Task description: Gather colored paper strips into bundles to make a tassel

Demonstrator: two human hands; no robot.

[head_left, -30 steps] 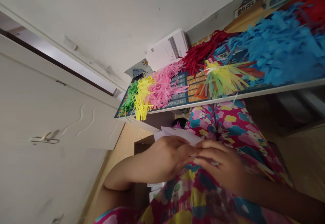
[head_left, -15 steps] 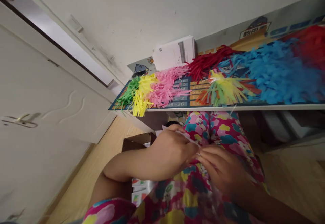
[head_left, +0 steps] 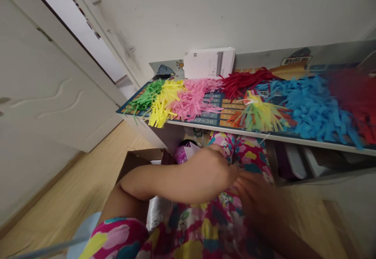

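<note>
Above my lap, my left hand (head_left: 211,175) is closed, with its back toward me. A corner of white paper (head_left: 190,149) sticks out behind it. My right hand (head_left: 252,190) meets it fingertip to fingertip, its fingers pinched together and blurred. What lies between the fingertips is hidden. On the table beyond my hands lies a multicoloured bundle of paper strips (head_left: 258,114), tied with white at one end.
Fringed strips in green (head_left: 148,96), yellow (head_left: 164,104), pink (head_left: 194,100), dark red (head_left: 245,82), blue (head_left: 317,106) and red (head_left: 358,98) lie along the table. White cards (head_left: 202,63) lean on the wall. An open cardboard box (head_left: 129,163) stands left of my lap.
The view has shifted, showing more of the box on the left. My hands stay together over my lap, and less of the white paper shows behind the left one.
</note>
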